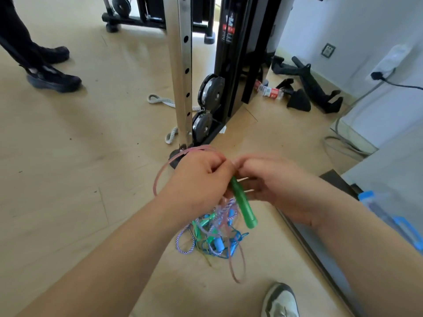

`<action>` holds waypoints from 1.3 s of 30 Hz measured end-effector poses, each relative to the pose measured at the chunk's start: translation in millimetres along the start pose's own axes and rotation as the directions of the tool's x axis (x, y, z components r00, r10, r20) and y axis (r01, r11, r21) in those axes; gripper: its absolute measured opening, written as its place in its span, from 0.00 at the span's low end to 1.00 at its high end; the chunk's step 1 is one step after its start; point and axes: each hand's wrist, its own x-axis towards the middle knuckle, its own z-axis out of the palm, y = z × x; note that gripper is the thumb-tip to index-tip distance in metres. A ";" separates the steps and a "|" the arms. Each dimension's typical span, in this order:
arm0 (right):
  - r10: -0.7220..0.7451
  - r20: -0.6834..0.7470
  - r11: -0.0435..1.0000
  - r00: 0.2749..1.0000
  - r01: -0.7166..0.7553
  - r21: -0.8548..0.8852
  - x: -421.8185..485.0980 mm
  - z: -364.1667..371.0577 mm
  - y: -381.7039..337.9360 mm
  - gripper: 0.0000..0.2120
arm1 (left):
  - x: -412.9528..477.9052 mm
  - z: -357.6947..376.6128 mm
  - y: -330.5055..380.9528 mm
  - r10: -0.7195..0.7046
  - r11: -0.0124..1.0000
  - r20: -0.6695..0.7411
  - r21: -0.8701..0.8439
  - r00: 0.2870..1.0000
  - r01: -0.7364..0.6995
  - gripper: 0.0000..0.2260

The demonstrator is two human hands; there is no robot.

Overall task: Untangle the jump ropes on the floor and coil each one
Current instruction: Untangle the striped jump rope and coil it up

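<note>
Head view, hands: your left hand (196, 177) grips the pink rope (160, 177) at frame centre; your right hand (274, 186) pinches it too.
Green handle (243, 204): hangs between them.
Tangle (212, 239): lower centre, on the floor.
Progress: early, I judge; no finished coil shows.

Hands meet mid-frame: left hand (199, 177) grips pink rope (160, 177), loop arcing out at its 9 o'clock, right hand (274, 186) pinches top of green handle (243, 203) hanging tilted toward 5 o'clock, rope tangle (212, 236) on floor (80, 168) at 6 o'clock, steel upright (180, 76) at 12.
</note>
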 end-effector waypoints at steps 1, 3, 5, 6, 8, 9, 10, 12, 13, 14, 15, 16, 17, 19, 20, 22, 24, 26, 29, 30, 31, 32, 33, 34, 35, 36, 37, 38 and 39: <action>-0.021 0.000 0.999 1.000 0.021 0.026 -0.4 -4.5 2.2 0.16 | -1.3 0.2 1.5 -0.031 0.998 0.003 -0.060 1.000 0.031 0.16; -0.082 -0.020 0.997 0.996 0.082 0.011 -4.1 -9.7 10.1 0.18 | -2.6 0.4 2.6 -0.053 0.986 0.015 -0.160 0.998 0.055 0.15; -0.155 -0.015 0.988 0.988 0.154 -0.025 -8.9 -10.4 18.8 0.17 | -3.8 1.6 4.5 -0.065 0.973 0.019 -0.219 0.998 0.067 0.14; -0.176 -0.023 0.984 0.984 0.175 -0.030 -10.6 -9.5 21.9 0.17 | -3.7 2.7 4.3 -0.064 0.977 0.007 -0.202 0.998 0.065 0.14; -0.209 -0.059 0.978 0.976 0.208 -0.034 -12.2 -5.9 26.8 0.16 | -2.8 5.9 2.2 -0.054 0.989 -0.015 -0.141 0.998 0.051 0.16; -0.222 -0.094 0.974 0.971 0.216 -0.065 -12.3 -3.4 28.3 0.15 | -2.4 7.4 1.6 -0.056 0.990 -0.017 -0.132 0.998 0.053 0.17; -0.241 -0.119 0.966 0.963 0.226 -0.128 -12.0 -1.3 28.9 0.13 | -1.9 8.8 0.7 -0.063 0.987 -0.004 -0.147 0.998 0.062 0.17; -0.266 -0.127 0.936 0.955 0.225 -0.269 -12.0 0.4 29.1 0.11 | -2.6 11.3 -2.3 -0.091 0.975 0.049 -0.198 0.995 0.099 0.15; -0.260 -0.120 0.927 0.958 0.212 -0.310 -12.1 -1.0 29.4 0.11 | -3.6 12.1 -3.4 -0.107 0.971 0.072 -0.206 0.992 0.120 0.14; -0.241 -0.137 0.927 0.961 0.186 -0.327 -11.6 -3.5 29.7 0.11 | -4.1 12.7 -5.8 -0.122 0.970 0.091 -0.201 0.988 0.138 0.13; -0.215 -0.180 0.931 0.960 0.146 -0.333 -11.0 -6.7 30.2 0.11 | -4.4 13.1 -9.1 -0.147 0.970 0.114 -0.177 0.982 0.166 0.12; -0.189 -0.245 0.941 0.951 0.104 -0.322 -9.8 -10.6 30.6 0.11 | -5.0 12.3 -13.4 -0.182 0.972 0.151 -0.123 0.972 0.201 0.11; -0.160 -0.318 0.961 0.935 0.074 -0.265 -7.9 -14.1 30.1 0.10 | -5.4 11.4 -17.8 -0.216 0.974 0.195 -0.031 0.957 0.226 0.10; -0.097 -0.408 0.995 0.908 0.072 -0.074 -5.6 -18.5 26.3 0.04 | -5.6 9.1 -28.3 -0.274 0.952 0.280 0.212 0.920 0.219 0.09; -0.079 -0.417 0.996 0.905 0.085 -0.003 -6.3 -19.5 24.0 0.04 | -6.4 8.6 -31.1 -0.295 0.928 0.294 0.316 0.909 0.198 0.10; -0.084 -0.406 0.996 0.910 0.086 -0.013 -8.7 -22.3 23.3 0.11 | -6.9 8.5 -33.0 -0.261 0.907 0.271 0.398 0.927 0.139 0.12; -0.094 -0.369 0.993 0.925 0.060 -0.101 -10.6 -22.7 24.1 0.13 | -11.0 8.1 -23.5 -0.163 0.951 0.210 0.292 0.964 0.097 0.12; -0.055 -0.258 0.992 0.964 0.023 -0.125 -13.6 -19.6 23.3 0.12 | -13.7 7.7 -9.5 -0.150 0.981 0.124 -0.104 0.981 0.163 0.11; -0.059 -0.021 0.976 0.998 0.054 -0.209 -16.3 -10.8 22.8 0.18 | -18.7 8.7 10.8 -0.193 0.815 0.047 -0.548 0.980 0.187 0.10; -0.076 0.027 0.972 0.997 0.080 -0.222 -17.7 -7.1 23.2 0.20 | -20.7 8.3 15.6 -0.181 0.799 0.025 -0.580 0.983 0.161 0.10; -0.106 0.046 0.961 0.993 0.114 -0.252 -18.2 -4.0 23.0 0.18 | -21.2 8.2 19.4 -0.159 0.771 0.013 -0.623 0.987 0.132 0.10; -0.144 0.038 0.945 0.989 0.148 -0.291 -17.8 -2.6 22.3 0.13 | -20.6 7.3 23.7 -0.134 0.727 0.011 -0.679 0.991 0.106 0.10; -0.170 0.025 0.931 0.985 0.169 -0.324 -16.4 -3.2 23.0 0.09 | -19.3 5.5 27.7 -0.120 0.670 0.014 -0.737 0.993 0.091 0.10; -0.174 0.017 0.930 0.985 0.170 -0.325 -15.8 -4.4 23.6 0.07 | -18.0 2.9 31.0 -0.114 0.622 0.012 -0.779 0.993 0.081 0.11; -0.166 0.009 0.942 0.986 0.161 -0.296 -15.2 -4.7 24.2 0.06 | -16.3 0.1 32.6 -0.115 0.601 0.005 -0.796 0.993 0.074 0.11; -0.163 -0.010 0.943 0.987 0.153 -0.297 -15.2 -4.3 24.5 0.04 | -13.5 -2.7 31.7 -0.119 0.609 -0.006 -0.790 0.993 0.068 0.11; -0.182 -0.055 0.926 0.982 0.153 -0.346 -14.9 -3.6 25.3 0.04 | -10.7 -5.3 29.7 -0.124 0.632 -0.009 -0.771 0.992 0.072 0.12; -0.206 -0.106 0.897 0.973 0.145 -0.417 -13.9 -1.9 25.5 0.06 | -8.3 -7.5 26.1 -0.138 0.664 -0.008 -0.743 0.990 0.087 0.12; -0.228 -0.155 0.884 0.961 0.138 -0.446 -12.1 -0.9 26.3 0.06 | -6.0 -8.7 21.5 -0.166 0.709 -0.012 -0.697 0.986 0.111 0.12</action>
